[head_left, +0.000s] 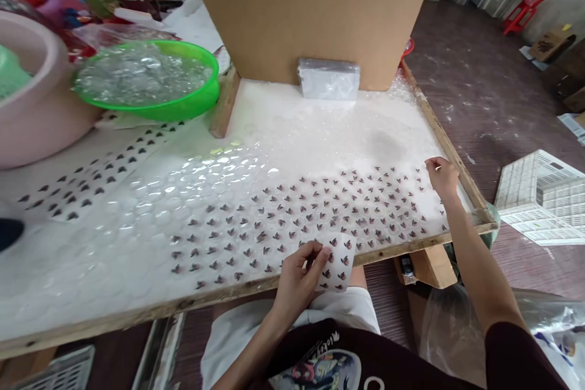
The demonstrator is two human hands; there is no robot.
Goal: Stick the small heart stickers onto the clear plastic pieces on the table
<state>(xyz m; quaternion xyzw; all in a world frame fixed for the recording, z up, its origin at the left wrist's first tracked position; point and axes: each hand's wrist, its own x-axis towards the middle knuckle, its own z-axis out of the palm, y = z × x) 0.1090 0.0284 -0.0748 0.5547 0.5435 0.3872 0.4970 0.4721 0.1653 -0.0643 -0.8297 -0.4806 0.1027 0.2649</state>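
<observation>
My left hand pinches a small white sheet of stickers over the table's front edge. Small dark-and-pink printed motifs run in rows on that sheet. Over the table's right side, my right hand has its thumb and fingertips pressed together; whatever may be between them is too small to make out. Beneath and between the hands lie many clear round pieces, close together on the white tabletop. Those nearer me and to the right bear the same small motif, while those at the left look plain.
A wooden rim edges the table. A tall cardboard box stands at the back behind a clear-wrapped stack. Left are a green basin of clear pieces, a pink tub and more sticker sheets. A white crate sits on the floor.
</observation>
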